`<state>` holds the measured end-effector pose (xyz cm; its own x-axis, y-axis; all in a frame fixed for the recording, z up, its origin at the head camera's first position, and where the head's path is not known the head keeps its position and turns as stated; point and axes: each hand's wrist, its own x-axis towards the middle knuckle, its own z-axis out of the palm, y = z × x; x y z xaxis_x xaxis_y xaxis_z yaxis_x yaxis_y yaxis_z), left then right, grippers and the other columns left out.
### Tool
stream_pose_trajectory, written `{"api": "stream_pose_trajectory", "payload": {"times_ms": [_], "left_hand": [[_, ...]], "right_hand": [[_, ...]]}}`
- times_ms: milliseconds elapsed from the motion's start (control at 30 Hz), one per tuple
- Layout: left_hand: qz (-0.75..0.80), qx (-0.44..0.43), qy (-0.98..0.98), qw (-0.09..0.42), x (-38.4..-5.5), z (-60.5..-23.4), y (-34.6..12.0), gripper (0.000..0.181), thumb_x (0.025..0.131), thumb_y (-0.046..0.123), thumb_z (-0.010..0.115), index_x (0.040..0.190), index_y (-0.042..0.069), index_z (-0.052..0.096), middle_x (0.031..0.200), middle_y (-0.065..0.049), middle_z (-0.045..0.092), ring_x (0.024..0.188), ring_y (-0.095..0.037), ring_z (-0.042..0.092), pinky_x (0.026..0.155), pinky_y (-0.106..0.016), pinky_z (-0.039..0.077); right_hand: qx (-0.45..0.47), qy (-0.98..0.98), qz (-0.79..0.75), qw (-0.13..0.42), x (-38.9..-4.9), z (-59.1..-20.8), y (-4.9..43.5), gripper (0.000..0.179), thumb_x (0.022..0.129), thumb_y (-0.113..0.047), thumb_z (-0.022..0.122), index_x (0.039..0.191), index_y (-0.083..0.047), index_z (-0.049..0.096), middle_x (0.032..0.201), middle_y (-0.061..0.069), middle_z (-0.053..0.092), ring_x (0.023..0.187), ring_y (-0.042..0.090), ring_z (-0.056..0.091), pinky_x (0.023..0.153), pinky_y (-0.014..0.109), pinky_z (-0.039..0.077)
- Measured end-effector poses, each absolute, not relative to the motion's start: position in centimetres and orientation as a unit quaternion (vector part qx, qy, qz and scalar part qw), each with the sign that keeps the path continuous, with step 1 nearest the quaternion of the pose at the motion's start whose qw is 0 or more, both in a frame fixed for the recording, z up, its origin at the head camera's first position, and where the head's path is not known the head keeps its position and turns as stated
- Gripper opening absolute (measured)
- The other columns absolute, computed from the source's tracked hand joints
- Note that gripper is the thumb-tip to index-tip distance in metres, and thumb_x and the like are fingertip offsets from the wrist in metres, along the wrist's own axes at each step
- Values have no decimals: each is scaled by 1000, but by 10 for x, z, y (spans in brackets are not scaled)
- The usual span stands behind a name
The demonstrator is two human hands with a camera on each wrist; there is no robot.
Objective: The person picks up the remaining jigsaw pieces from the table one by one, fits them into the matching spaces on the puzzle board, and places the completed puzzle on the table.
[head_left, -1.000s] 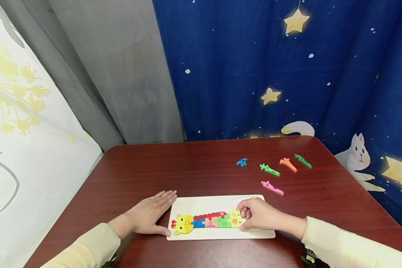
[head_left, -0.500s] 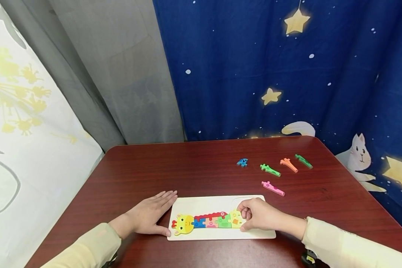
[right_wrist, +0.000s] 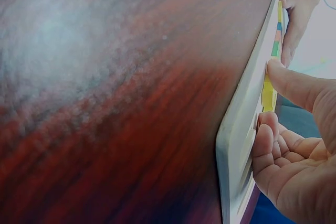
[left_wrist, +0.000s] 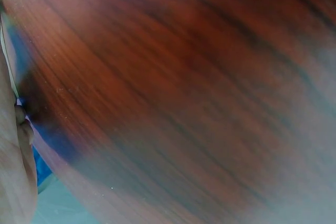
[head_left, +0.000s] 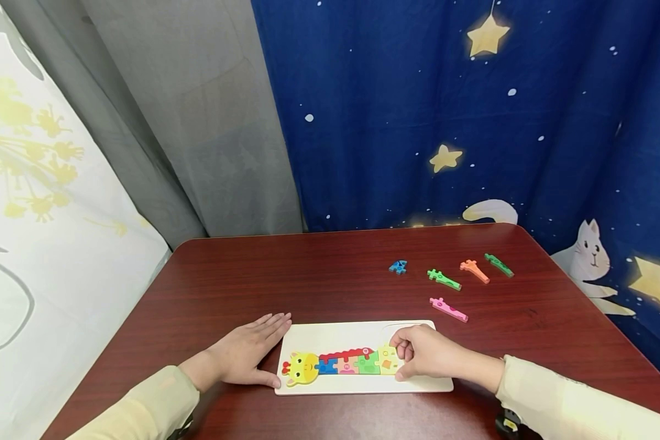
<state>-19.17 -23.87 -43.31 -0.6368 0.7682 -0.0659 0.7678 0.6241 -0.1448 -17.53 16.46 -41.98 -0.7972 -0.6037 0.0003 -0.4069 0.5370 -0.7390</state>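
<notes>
A white puzzle board (head_left: 330,333) lies lengthwise before me. Along it runs a giraffe: a yellow head piece (head_left: 302,368), a red mane piece (head_left: 343,354), then blue (head_left: 327,366), pink (head_left: 347,366) and green (head_left: 368,364) body pieces. With curled fingers and thumb, my right hand (head_left: 428,354) pinches the yellow puzzle piece (head_left: 387,359) at the row's right end, covering part of it. The right wrist view has the thumb against that piece's edge. Flat on the table, my left hand (head_left: 249,351) rests with straight fingers along the board's left end, thumb at its corner.
Beyond the board on the brown table (head_left: 286,275) lie a blue piece (head_left: 398,267), a light green piece (head_left: 443,279), an orange piece (head_left: 475,271), a dark green piece (head_left: 498,265) and a pink leg-shaped piece (head_left: 448,310). Curtains (head_left: 385,122) hang behind the table.
</notes>
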Motion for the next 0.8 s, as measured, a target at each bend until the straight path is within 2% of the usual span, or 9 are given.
{"api": "stream_pose_trajectory", "payload": {"times_ms": [533,800], "left_hand": [[71,-433,-899,18,-191,-435,-239,107,82,83,35,151,1,29,157,-12,26,143,-26,26,114,-40,26],[75,-427,-901,2,-191,-431,-239,108,82,83,34,152,1,26,158,-12,24,144,-26,23,116,-39,22]], "right_hand": [[-294,868,-380,126,-175,-418,165,39,63,-9,90,91,-2,63,73,-4,55,66,5,53,59,20,48],[-295,864,-388,128,-176,-418,166,40,63,-11,90,92,-1,64,73,-4,56,66,5,53,59,20,49]]}}
